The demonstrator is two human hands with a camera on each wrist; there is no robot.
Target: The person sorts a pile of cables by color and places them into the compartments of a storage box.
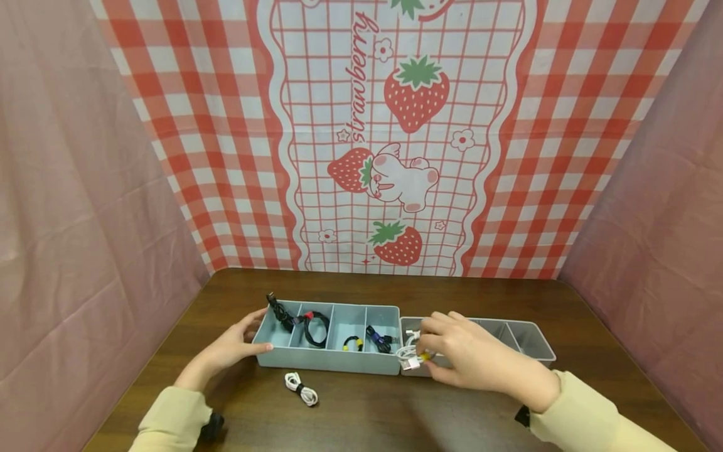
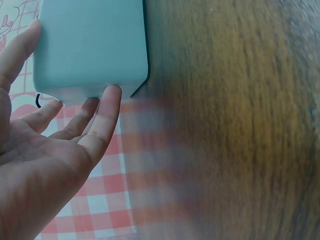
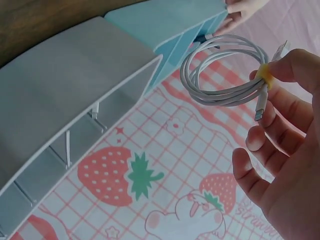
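Observation:
A coiled white charging cable point(image 3: 225, 97) with a yellow tie point(image 3: 266, 75) hangs from my right hand point(image 1: 465, 351). The thumb and forefinger pinch it at the tie, and its small metal plug and USB plug stick out. In the head view the coil is over the grey divided box point(image 1: 480, 370), near where it meets the blue one. My left hand point(image 1: 231, 345) touches the left end of the blue divided box point(image 1: 327, 361). Its thumb lies at the front rim, with the fingers extended against the end. Black cables point(image 1: 317, 329) lie in the blue box.
A white cable bundle point(image 1: 301, 389) with a black tie lies on the brown table point(image 1: 350, 420) before the blue box. Checked strawberry cloth point(image 1: 361, 125) hangs behind, and pink cloth point(image 1: 85, 220) flanks the table. The two boxes stand end to end.

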